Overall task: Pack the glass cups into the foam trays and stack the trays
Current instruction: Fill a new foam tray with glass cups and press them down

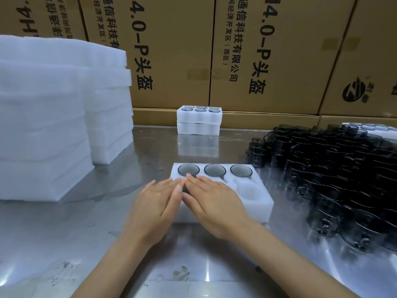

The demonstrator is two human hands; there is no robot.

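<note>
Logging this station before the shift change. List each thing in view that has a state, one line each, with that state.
Near foam tray: far row holds three cups, near right pocket empty, other near pockets hidden by hands.
Left hand: open, flat over tray.
Right hand: open, flat over tray.
Far trays: two stacked, top one filled.
Loose glass cups: unpacked, massed at right.
Foam tray stacks: piled high at left.

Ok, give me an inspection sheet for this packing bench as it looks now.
Surface: steel table, reflective, smudged.
Job's things: foam tray, three glass cups in the far row, one near pocket visibly empty; two stacked trays at the back; loose cups massed right.
Clutter: foam stacks left.
Hands: left hand and right hand flat over the tray's near row.
Cables: nothing seen.
Surroundings: cardboard cartons behind.
</note>
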